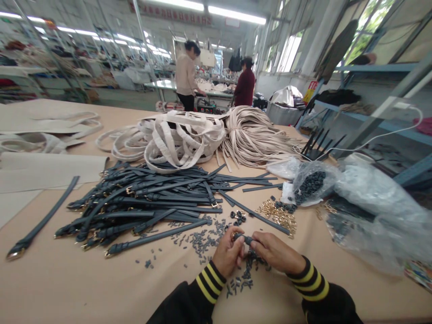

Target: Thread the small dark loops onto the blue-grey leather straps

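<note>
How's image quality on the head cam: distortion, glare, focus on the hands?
Head view: strong wide-angle bending, shelf frames lean at the right edge; windows and ceiling tubes blown out; table evenly lit, soft shadows; left hand, right hand and the small dark strap piece reasonably sharp.

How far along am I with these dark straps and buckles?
Done, it seems: a big pile of dark straps with gold buckles fitted. In hand: left hand and right hand pinch one strap end between them. Left: loose gold buckles, small dark loops and a bag of loops.
</note>
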### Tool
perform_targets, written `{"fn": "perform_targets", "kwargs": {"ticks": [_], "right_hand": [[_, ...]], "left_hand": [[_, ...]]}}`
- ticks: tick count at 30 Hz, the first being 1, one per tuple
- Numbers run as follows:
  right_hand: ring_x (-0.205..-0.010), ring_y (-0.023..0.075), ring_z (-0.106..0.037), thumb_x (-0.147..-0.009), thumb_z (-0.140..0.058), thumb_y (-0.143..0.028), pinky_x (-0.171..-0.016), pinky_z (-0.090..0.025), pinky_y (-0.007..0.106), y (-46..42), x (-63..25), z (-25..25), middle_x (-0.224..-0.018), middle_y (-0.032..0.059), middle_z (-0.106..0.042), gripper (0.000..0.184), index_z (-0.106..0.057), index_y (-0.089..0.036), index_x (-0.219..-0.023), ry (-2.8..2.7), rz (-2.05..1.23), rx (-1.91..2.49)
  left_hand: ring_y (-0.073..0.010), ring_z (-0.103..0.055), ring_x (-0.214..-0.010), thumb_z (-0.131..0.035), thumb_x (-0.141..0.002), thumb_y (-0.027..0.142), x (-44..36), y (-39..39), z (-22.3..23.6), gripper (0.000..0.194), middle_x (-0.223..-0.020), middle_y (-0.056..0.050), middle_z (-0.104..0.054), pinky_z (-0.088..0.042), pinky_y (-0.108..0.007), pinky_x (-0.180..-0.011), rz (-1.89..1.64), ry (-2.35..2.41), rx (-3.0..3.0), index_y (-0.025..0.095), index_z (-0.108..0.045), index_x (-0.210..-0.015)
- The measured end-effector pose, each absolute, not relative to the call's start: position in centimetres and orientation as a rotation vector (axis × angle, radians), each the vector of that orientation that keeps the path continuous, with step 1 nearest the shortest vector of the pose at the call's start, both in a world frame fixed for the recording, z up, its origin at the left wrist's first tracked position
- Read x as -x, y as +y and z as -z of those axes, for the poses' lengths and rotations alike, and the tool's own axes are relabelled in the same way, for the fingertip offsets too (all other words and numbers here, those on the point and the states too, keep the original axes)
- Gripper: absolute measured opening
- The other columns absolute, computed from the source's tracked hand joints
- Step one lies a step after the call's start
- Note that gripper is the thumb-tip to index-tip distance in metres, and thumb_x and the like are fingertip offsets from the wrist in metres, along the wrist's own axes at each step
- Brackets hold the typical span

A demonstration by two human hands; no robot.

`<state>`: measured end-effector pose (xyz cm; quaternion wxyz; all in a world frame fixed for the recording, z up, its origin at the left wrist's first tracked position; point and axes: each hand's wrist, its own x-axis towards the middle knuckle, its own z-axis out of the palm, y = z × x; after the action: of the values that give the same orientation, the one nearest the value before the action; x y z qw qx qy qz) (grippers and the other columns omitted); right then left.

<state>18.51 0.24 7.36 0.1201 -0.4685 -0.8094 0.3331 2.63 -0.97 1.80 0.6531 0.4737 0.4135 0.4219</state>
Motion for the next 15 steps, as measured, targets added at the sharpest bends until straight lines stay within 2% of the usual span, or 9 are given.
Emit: {"fn": "perform_targets", "kwargs": {"ticks": [5,10,15], "right_hand": [[-0.051,0.0108,-0.043,-0.085,-0.038,-0.025,-0.051,-0.033,0.022,0.1,-18.4,-7.4,-0.053,-0.0039,-0.045,0.027,-0.040,-0.019,-0.059,-2.234,-1.225,1.338],[-0.051,0.0107,-0.047,-0.085,-0.040,-0.025,-0.052,-0.036,0.022,-0.4,-19.1,-7.2,-0.055,-0.0022,-0.053,0.025,-0.047,-0.018,-0.062,-2.153,-1.394,1.306],[-0.050,0.0106,-0.047,-0.085,-0.041,-0.027,-0.052,-0.036,0.022,-0.7,-19.0,-6.9,-0.053,-0.0030,-0.051,0.026,-0.044,-0.018,-0.061,-2.118,-1.397,1.308]], "left_hand": [[-0.0029,-0.028,-0.032,-0.046,-0.079,0.038,-2.3,-1.1,-1.8,0.021,-0.042,0.012,-0.034,-0.025,-0.015,-0.035,-0.979,0.872,-1.104,0.018,-0.039,-0.080],[-0.0043,-0.033,-0.039,-0.046,-0.079,0.038,-2.1,-1.2,-1.5,0.021,-0.046,0.009,-0.039,-0.026,-0.017,-0.040,-0.908,0.849,-1.305,0.017,-0.044,-0.079],[-0.0041,-0.031,-0.038,-0.048,-0.078,0.038,-2.2,-1.2,-1.8,0.022,-0.045,0.009,-0.036,-0.023,-0.017,-0.038,-0.903,0.849,-1.265,0.017,-0.043,-0.077]]}}
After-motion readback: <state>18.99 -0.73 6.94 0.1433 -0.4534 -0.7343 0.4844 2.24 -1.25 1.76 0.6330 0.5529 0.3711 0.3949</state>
